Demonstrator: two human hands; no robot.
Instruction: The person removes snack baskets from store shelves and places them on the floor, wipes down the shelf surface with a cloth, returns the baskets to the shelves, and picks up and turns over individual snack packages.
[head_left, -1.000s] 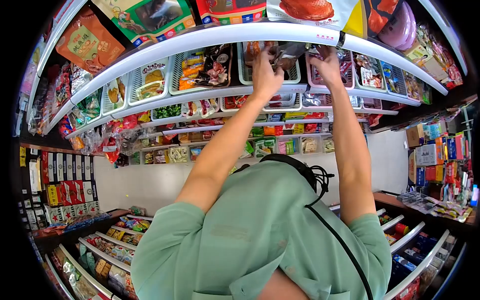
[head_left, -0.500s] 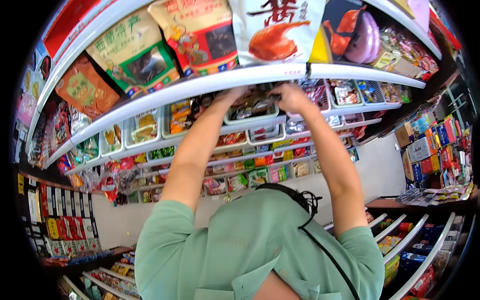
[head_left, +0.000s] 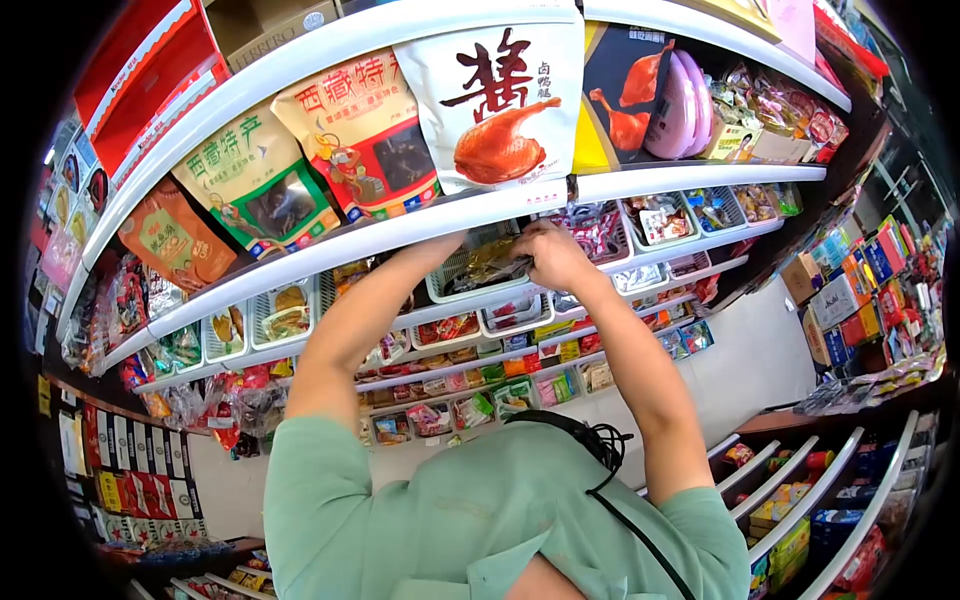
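Observation:
My right hand is at the right side of a white plastic basket on the shelf below the large bags. Its fingers are curled together at a gold-brown snack packet lying in the basket. My left forearm reaches up to the basket's left side. The left hand itself is hidden behind the white shelf edge, so its fingers do not show. Right of the basket is another one with pink-red wrapped snacks.
Above stand large snack bags, among them a white one with a duck leg and a red-and-cream one. More baskets line the shelf to the left, with lower tiers beneath. Stacked boxes stand at the right; a black cord hangs over my shirt.
The view has shifted, so the shelves sit differently in the picture. My left hand has gone out of sight behind the shelf edge, and more of the gold-brown packets shows between the arms.

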